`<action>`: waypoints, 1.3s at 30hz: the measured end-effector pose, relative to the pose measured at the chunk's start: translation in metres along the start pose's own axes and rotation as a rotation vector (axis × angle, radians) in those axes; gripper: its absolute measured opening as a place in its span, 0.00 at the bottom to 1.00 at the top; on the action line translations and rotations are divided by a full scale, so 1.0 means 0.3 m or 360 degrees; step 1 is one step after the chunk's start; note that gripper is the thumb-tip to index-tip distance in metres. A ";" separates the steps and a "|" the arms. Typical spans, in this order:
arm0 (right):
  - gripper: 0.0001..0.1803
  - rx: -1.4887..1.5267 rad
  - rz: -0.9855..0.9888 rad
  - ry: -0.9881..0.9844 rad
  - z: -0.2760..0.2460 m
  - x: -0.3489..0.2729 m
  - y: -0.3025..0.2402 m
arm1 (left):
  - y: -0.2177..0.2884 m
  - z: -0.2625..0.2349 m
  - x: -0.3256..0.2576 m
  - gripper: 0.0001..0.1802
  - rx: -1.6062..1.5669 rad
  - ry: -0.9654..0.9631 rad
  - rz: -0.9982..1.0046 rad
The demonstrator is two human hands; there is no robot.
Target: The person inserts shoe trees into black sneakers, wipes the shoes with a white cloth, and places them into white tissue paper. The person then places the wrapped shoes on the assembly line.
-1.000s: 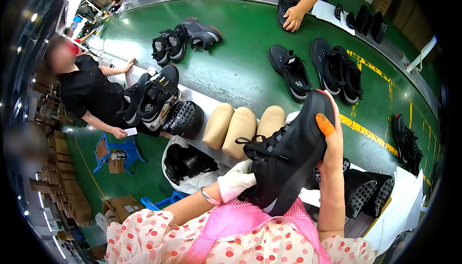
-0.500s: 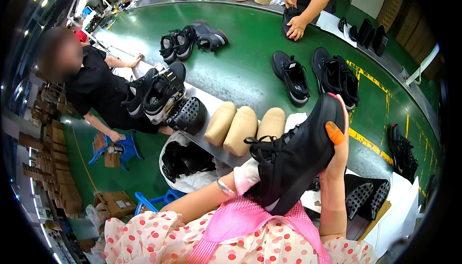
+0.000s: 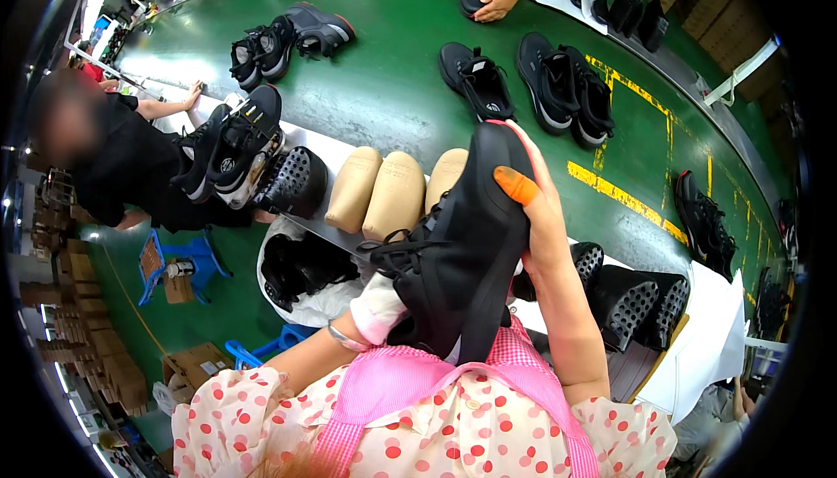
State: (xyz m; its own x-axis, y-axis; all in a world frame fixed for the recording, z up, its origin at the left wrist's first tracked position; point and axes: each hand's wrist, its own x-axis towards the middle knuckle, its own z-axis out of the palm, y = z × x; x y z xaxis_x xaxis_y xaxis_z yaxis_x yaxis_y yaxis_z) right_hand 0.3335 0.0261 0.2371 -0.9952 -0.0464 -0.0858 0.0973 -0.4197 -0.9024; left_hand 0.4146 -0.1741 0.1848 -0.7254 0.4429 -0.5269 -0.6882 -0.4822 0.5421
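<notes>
Two hands on one black shoe [image 3: 462, 260] | your right hand [image 3: 542, 216] clamps its heel, your gloved left hand [image 3: 377, 308] now half-hidden under the laces | shoe raised closer, tan lasts [image 3: 392, 194] beyond.

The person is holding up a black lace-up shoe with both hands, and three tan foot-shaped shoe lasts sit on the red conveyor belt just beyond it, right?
Not quite: the conveyor belt is green, not red, as the head view shows. The rest holds: left hand and right hand hold the black lace-up shoe, with three tan foot-shaped shoe lasts just beyond it.
</notes>
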 end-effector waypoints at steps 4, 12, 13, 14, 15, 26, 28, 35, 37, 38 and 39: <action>0.33 0.0077 0.0023 -0.0073 0.026 0.003 0.009 | 0.005 -0.018 -0.068 0.29 0.0112 0.0009 0.0102; 0.33 0.0307 0.0063 0.0000 0.015 0.029 0.038 | 0.022 -0.014 -0.115 0.28 0.0613 -0.0054 0.0184; 0.34 0.0363 0.0091 -0.0036 0.017 0.038 0.028 | 0.055 -0.001 -0.101 0.28 0.0559 -0.0111 0.0136; 0.34 0.0419 0.0120 -0.0071 0.018 0.044 0.023 | 0.050 -0.007 -0.078 0.27 0.0731 -0.0138 0.0216; 0.34 0.0417 0.0124 -0.0071 0.014 0.048 0.032 | 0.042 -0.008 -0.052 0.26 0.0660 -0.0132 0.0286; 0.23 0.0650 0.0726 0.0088 -0.056 0.112 0.123 | 0.028 -0.054 0.078 0.28 0.0736 -0.0171 0.0632; 0.21 0.0723 0.0733 0.0181 -0.080 0.135 0.184 | 0.187 0.042 0.000 0.27 0.2048 0.0082 0.0334; 0.22 0.0829 0.0949 -0.0034 -0.033 0.181 0.240 | 0.293 0.018 -0.030 0.54 0.3151 0.0198 0.1899; 0.24 0.0836 0.0979 -0.0062 -0.013 0.181 0.239 | 0.319 0.060 -0.021 0.53 0.3144 -0.0162 0.1652; 0.24 0.0840 0.0987 -0.0062 -0.002 0.170 0.221 | 0.310 0.061 -0.025 0.51 0.3182 -0.0130 0.1517; 0.24 0.0840 0.0992 -0.0056 0.003 0.163 0.212 | 0.298 0.056 -0.026 0.49 0.3210 -0.0103 0.1384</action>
State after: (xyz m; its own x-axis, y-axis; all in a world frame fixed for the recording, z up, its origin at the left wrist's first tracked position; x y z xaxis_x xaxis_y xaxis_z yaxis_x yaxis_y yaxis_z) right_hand 0.2911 -0.0038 0.1761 -0.7573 -0.4370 -0.4853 0.6317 -0.6787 -0.3747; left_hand 0.3585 -0.2078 0.2484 -0.7437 0.6519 0.1480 0.6560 0.6691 0.3492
